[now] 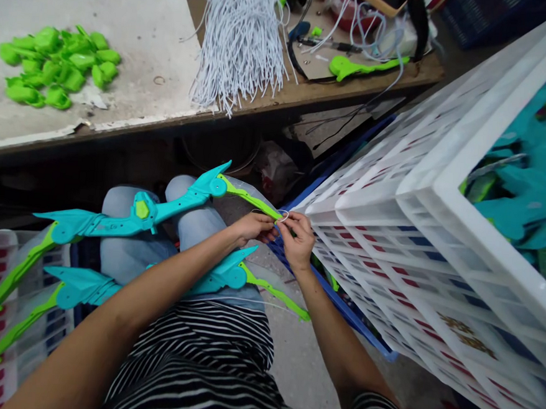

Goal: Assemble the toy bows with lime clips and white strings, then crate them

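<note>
1. the far blue bow (174, 210) lies across the knees (120, 201), which seem to prop it up.
2. the left hand (256, 228) grips its green end (250, 198), maybe for steadiness.
3. the right hand (297, 238) pinches white string (284, 211) there, likely against slipping.

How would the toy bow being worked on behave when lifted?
The toy bow is probably stiff: its body bridges both knees without visible sag. It looks plastic and slender, so likely light. Its thin green limbs might flex.

On the worn table (144, 40) lie green pieces (71, 78) and bundled white cords (241, 46).
</note>
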The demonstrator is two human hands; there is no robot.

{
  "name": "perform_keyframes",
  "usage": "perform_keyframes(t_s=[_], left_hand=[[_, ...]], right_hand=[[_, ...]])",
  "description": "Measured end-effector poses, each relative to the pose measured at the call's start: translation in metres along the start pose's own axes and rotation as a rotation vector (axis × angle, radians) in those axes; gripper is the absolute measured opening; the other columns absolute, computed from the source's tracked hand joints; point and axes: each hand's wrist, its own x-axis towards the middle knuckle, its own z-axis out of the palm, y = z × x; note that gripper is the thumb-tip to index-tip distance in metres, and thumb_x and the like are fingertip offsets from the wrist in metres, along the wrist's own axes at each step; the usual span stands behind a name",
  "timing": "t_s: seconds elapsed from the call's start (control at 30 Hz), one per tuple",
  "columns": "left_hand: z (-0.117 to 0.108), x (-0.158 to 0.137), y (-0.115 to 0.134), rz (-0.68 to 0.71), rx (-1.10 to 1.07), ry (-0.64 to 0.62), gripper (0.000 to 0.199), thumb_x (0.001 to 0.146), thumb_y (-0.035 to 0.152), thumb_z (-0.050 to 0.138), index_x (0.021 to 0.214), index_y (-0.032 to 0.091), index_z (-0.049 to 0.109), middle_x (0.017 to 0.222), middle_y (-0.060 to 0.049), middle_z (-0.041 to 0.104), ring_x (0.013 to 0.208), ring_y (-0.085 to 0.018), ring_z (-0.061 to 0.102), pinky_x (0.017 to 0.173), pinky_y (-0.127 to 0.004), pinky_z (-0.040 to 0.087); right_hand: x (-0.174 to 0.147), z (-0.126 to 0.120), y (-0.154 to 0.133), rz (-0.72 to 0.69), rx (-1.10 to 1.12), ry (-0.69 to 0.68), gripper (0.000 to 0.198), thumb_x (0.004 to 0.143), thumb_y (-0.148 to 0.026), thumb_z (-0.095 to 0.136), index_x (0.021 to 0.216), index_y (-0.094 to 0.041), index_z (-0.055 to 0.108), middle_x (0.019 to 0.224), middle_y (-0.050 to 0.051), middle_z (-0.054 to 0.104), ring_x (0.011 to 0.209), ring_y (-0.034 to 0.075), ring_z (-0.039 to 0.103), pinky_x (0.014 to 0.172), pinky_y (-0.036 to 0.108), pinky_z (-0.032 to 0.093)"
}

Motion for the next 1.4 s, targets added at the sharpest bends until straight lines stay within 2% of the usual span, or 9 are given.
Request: perform_keyframes(t_s=[0.33,0.47,0.6,0.8,0.97,1.07,1.2,1.3,1.4], left_hand=[[-0.01,-0.028,0.016,0.173,0.478,0.256,0.023,0.081,0.006,0.046,0.062,0.011,0.058,0.052,0.003,0.053,0.049,-0.007,0.052,0.06,-0.022,0.046],[-0.065,-0.105,0.027,0.29,0.413,0.419,0.014,0.079,0.022,0.054,0.072,0.013,0.063,0.064,-0.002,0.063,0.062,-0.015,0.06,0.059,-0.026,0.048],[-0.13,-0.206,0.026,0.482,-0.055,0.613,0.016,0.074,0.031,0.056,0.067,0.019,0.061,0.094,0.0,0.074,0.103,-0.027,0.063,0.08,-0.042,0.054],[-0.172,-0.304,0.002,0.739,-0.291,1.073,0.019,0.079,0.033,0.05,0.063,0.027,0.057,0.058,0.012,0.063,0.097,-0.016,0.06,0.099,-0.039,0.046],[-0.15,-0.306,-0.028,0.756,-0.413,0.978,0.015,0.07,0.036,0.068,0.068,0.025,0.058,0.061,0.009,0.064,0.072,-0.013,0.063,0.083,-0.034,0.052],[-0.128,-0.284,-0.039,0.646,-0.33,0.935,0.032,0.06,0.041,0.077,0.078,0.02,0.06,0.069,-0.001,0.07,0.076,-0.022,0.068,0.078,-0.04,0.052],[-0.117,-0.262,-0.048,0.619,-0.348,0.877,0.048,0.057,0.047,0.079,0.089,0.016,0.06,0.067,-0.003,0.07,0.071,-0.022,0.069,0.078,-0.039,0.051],[-0.124,-0.26,-0.053,0.619,-0.347,0.948,0.045,0.06,0.051,0.076,0.081,0.016,0.057,0.065,-0.003,0.068,0.067,-0.02,0.067,0.074,-0.036,0.051],[-0.135,-0.254,-0.043,0.681,-0.197,0.996,0.032,0.074,0.048,0.065,0.08,0.017,0.056,0.062,0.0,0.063,0.063,-0.016,0.062,0.071,-0.033,0.05]], right_hand=[[-0.004,0.0,0.0,0.039,-0.059,-0.008,0.027,0.08,-0.036,0.063,0.101,-0.021,0.057,0.095,0.005,0.066,0.078,0.017,0.059,0.075,0.033,0.049],[0.001,-0.002,-0.001,0.065,-0.01,0.0,0.049,0.078,-0.035,0.064,0.122,-0.021,0.047,0.098,0.005,0.066,0.079,0.016,0.059,0.077,0.033,0.049],[0.008,0.001,-0.002,0.064,0.016,-0.008,0.058,0.076,-0.036,0.063,0.129,-0.02,0.044,0.096,0.006,0.066,0.076,0.017,0.058,0.075,0.034,0.049],[0.016,-0.002,0.001,0.05,-0.051,-0.084,0.069,0.075,-0.043,0.063,0.136,-0.02,0.039,0.095,0.005,0.066,0.073,0.017,0.057,0.074,0.035,0.048],[0.044,0.005,-0.029,-0.165,-0.281,-0.118,0.045,0.079,-0.047,0.058,0.116,-0.021,0.058,0.097,0.011,0.065,0.091,0.028,0.059,0.086,0.047,0.045],[0.051,0.053,-0.088,-0.444,-0.247,-0.173,0.029,0.087,-0.04,0.053,0.109,-0.024,0.062,0.103,0.012,0.065,0.101,0.028,0.057,0.093,0.048,0.042],[0.03,0.139,-0.173,-0.782,-0.044,-0.539,0.029,0.087,-0.038,0.054,0.111,-0.024,0.063,0.11,0.01,0.064,0.104,0.027,0.056,0.092,0.045,0.043],[0.036,0.172,-0.182,-0.701,-0.092,-0.448,0.043,0.087,-0.045,0.053,0.122,-0.02,0.058,0.119,0.013,0.06,0.112,0.029,0.052,0.098,0.045,0.038],[0.078,0.161,-0.144,-0.377,-0.286,-0.175,0.058,0.086,-0.055,0.049,0.123,-0.012,0.057,0.115,0.018,0.062,0.107,0.032,0.054,0.091,0.046,0.04]])
